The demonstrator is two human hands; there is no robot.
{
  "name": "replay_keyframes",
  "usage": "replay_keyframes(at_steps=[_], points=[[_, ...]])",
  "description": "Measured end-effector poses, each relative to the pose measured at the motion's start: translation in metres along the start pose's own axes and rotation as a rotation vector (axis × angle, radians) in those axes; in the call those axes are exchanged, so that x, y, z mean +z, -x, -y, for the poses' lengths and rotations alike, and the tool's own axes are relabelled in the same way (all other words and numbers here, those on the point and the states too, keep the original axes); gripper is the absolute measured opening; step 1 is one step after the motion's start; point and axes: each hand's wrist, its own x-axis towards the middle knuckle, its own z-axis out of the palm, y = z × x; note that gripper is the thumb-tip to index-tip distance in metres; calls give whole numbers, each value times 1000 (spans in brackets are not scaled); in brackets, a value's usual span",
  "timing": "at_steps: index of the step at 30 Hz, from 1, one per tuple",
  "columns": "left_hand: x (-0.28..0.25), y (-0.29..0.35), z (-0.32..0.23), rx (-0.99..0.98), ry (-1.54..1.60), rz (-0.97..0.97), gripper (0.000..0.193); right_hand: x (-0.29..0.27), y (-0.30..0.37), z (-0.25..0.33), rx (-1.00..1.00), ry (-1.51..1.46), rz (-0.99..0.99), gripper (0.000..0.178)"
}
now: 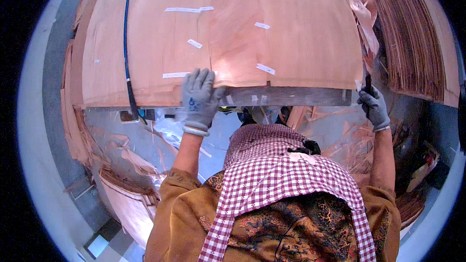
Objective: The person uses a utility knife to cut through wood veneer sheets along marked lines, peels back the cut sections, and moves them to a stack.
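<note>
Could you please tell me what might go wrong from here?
The slim black tool in the grey-gloved right hand could slip and nick the thin, pale-brown wooden sheet near its corner. The grey-gloved left hand, resting beside a narrow white strip, might press too hard and crack the sheet's edge. Loose pinkish-brown wood scraps on the grey floor could trip someone.

Smooth wood veneer (310, 39); matt paper strips (265, 69); cloth apron (286, 179).
</note>
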Motion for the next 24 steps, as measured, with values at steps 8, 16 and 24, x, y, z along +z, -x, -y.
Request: replay_keyframes(at_steps=[8, 16, 24], points=[[19, 16, -20, -162, -84, -87, 39, -15, -5, 29, -12, -231, 270, 24], [15, 8, -24, -225, -72, -161, 32, -4, 7, 54, 56, -133, 266, 25], [16, 25, -44, -375, 31, -247, 43, 22, 5, 94, -132, 35, 154, 16]])
